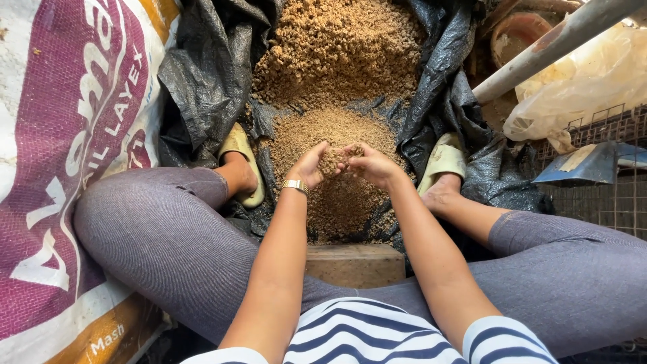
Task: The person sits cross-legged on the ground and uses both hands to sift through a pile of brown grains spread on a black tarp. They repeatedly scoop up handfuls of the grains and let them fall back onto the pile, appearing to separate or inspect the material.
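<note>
Cupping a small clump of brown crumbly feed meal [331,160] between them, the left hand [311,166] and right hand [372,166] meet just above the near heap of the same meal [337,135], which lies on black plastic sheeting [209,81] between the person's two sandalled feet. Each hand's grip is curled inward, fingers pressed together around the clump. A larger, coarser mound [340,47] sits farther away. Judging by its look, the meal is loose, dry and light, soft under the fingers, apt to crumble and sift through any gap, so it is best scooped from below with fingers closed, not pinched. A woven feed sack [67,168] stands at the left, a wooden block [354,263] lies near, and wire mesh [606,195] is at the right
</note>
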